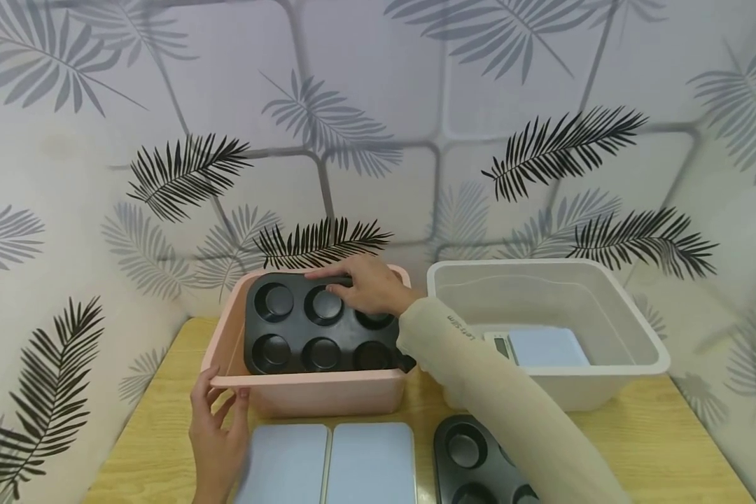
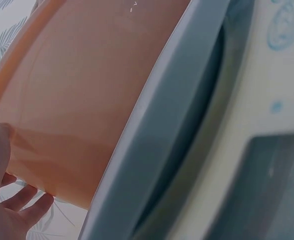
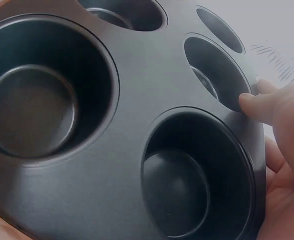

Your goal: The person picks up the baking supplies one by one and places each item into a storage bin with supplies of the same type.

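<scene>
A dark muffin pan with several round cups lies tilted inside a pink plastic bin. At its far edge my right hand grips it; in the right wrist view, the thumb of this hand lies on the pan's top face near a cup, with the other fingers round behind the edge. My left hand holds the pink bin's front left corner, thumb and fingers about the rim. The left wrist view shows that hand against the orange-looking bin wall.
A white bin stands to the right, holding a kitchen scale with a small display. Two pale blue flat panels lie side by side on the wooden table. Another muffin pan sits under my right forearm. Leaf-patterned sheeting hangs behind.
</scene>
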Motion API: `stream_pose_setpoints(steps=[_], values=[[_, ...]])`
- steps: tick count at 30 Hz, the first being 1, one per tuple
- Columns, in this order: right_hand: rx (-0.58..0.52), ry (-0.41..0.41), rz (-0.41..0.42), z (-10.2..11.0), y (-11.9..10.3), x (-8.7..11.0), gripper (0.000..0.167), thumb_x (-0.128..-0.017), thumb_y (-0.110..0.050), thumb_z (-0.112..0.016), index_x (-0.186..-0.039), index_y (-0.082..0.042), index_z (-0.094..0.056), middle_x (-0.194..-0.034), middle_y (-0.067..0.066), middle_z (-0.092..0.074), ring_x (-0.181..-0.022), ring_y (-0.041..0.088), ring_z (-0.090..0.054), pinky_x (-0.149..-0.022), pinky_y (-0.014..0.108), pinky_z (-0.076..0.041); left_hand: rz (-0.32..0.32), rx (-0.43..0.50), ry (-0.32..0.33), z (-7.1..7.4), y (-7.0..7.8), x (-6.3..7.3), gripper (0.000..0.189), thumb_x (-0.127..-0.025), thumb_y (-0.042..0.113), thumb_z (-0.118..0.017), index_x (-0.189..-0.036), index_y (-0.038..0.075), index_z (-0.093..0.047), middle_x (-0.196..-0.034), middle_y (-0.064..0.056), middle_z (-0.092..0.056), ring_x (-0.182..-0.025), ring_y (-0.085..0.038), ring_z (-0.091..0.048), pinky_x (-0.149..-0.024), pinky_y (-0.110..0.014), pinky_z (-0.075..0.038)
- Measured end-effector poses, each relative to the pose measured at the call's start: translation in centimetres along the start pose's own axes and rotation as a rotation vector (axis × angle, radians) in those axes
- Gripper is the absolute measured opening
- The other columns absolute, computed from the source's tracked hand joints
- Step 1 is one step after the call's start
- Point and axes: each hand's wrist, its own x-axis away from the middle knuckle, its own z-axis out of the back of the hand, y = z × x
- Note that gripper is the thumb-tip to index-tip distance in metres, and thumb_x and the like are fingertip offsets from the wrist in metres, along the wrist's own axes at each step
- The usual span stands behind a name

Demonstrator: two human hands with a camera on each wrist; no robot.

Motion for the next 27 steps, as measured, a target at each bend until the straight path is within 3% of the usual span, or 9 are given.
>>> stream_pose_setpoints(steps=[5,7,12,14,17,19,22,24,27], values=[[0.008,-0.034,0.006,-0.2,0.0,0.1,0.042,-0.11,-0.021,-0.068,-0.147,-0.04,-0.069,-0.08,0.003,-0.07,-0.045,0.008,-0.026,-0.046,0.021,-0.026,0.008,-0.008,-0.004,0.0,0.1,0.1,0.066,-0.1,-0.006,-0.073,-0.159,0.007,-0.048,-0.147,-0.016,-0.061,-0.123,0.007,-0.056,-0.098,-0.002,-0.05],[-0.006,-0.057,0.017,-0.1,0.0,0.2,0.04,-0.11,-0.021,-0.067,-0.146,-0.036,-0.071,-0.094,0.002,-0.079,-0.051,0.007,-0.047,-0.05,0.019,-0.037,0.005,-0.012,-0.003,0.0,0.1,0.1,0.066,-0.099,-0.007,-0.074,-0.159,0.007,-0.048,-0.146,-0.016,-0.061,-0.123,0.007,-0.056,-0.098,-0.002,-0.05],[-0.024,-0.127,0.02,0.2,0.2,0.2,0.04,-0.108,-0.022,-0.065,-0.147,-0.027,-0.071,-0.083,0.001,-0.074,-0.051,0.005,-0.042,-0.052,0.02,-0.036,-0.023,0.031,0.004,-0.1,-0.1,0.1,0.066,-0.098,-0.01,-0.073,-0.158,0.004,-0.049,-0.145,-0.01,-0.059,-0.123,0.006,-0.058,-0.098,-0.004,-0.053],[-0.038,-0.138,0.013,0.3,0.2,0.3,0.043,-0.107,-0.021,-0.064,-0.149,-0.026,-0.07,-0.065,0.0,-0.059,-0.047,0.006,-0.019,-0.048,0.021,-0.024,-0.029,0.044,0.005,-0.1,-0.1,0.1,0.065,-0.098,-0.011,-0.073,-0.157,0.003,-0.049,-0.145,-0.007,-0.058,-0.123,0.006,-0.059,-0.097,-0.004,-0.054],[-0.078,-0.132,0.006,0.4,0.4,0.6,0.044,-0.106,-0.019,-0.063,-0.149,-0.024,-0.07,-0.065,0.002,-0.06,-0.046,0.005,-0.021,-0.046,0.019,-0.024,-0.015,0.045,0.003,-0.1,0.1,0.1,0.065,-0.098,-0.01,-0.073,-0.158,0.004,-0.05,-0.146,-0.006,-0.058,-0.123,0.006,-0.059,-0.098,-0.004,-0.053],[-0.088,-0.109,0.006,0.5,0.5,0.8,0.042,-0.106,-0.019,-0.062,-0.147,-0.023,-0.072,-0.08,0.004,-0.075,-0.05,0.006,-0.029,-0.049,0.021,-0.028,-0.014,0.042,0.001,-0.1,0.1,0.1,0.065,-0.099,-0.009,-0.073,-0.158,0.005,-0.05,-0.147,-0.008,-0.059,-0.124,0.006,-0.059,-0.098,-0.005,-0.053],[-0.093,-0.076,0.002,0.8,0.7,1.2,0.04,-0.106,-0.018,-0.064,-0.145,-0.022,-0.074,-0.119,0.004,-0.083,-0.071,0.008,-0.063,-0.063,0.025,-0.052,-0.019,0.046,-0.003,-0.1,0.1,0.0,0.065,-0.099,-0.009,-0.072,-0.158,0.004,-0.049,-0.148,-0.011,-0.059,-0.124,0.005,-0.059,-0.099,-0.005,-0.053],[-0.102,-0.071,-0.005,1.1,0.7,1.5,0.04,-0.107,-0.017,-0.064,-0.145,-0.02,-0.073,-0.136,0.002,-0.079,-0.102,0.015,-0.077,-0.088,0.033,-0.064,-0.024,0.048,-0.005,-0.1,0.1,-0.1,0.064,-0.099,-0.009,-0.072,-0.158,0.004,-0.049,-0.148,-0.012,-0.059,-0.124,0.005,-0.059,-0.099,-0.005,-0.053],[-0.123,-0.093,-0.013,1.5,0.9,1.9,0.043,-0.107,-0.017,-0.066,-0.15,-0.017,-0.069,-0.135,0.006,-0.079,-0.127,0.024,-0.075,-0.111,0.046,-0.062,-0.009,0.049,-0.007,-0.1,0.1,-0.1,0.064,-0.1,-0.008,-0.072,-0.158,0.004,-0.049,-0.148,-0.01,-0.059,-0.124,0.005,-0.059,-0.099,-0.005,-0.053]])
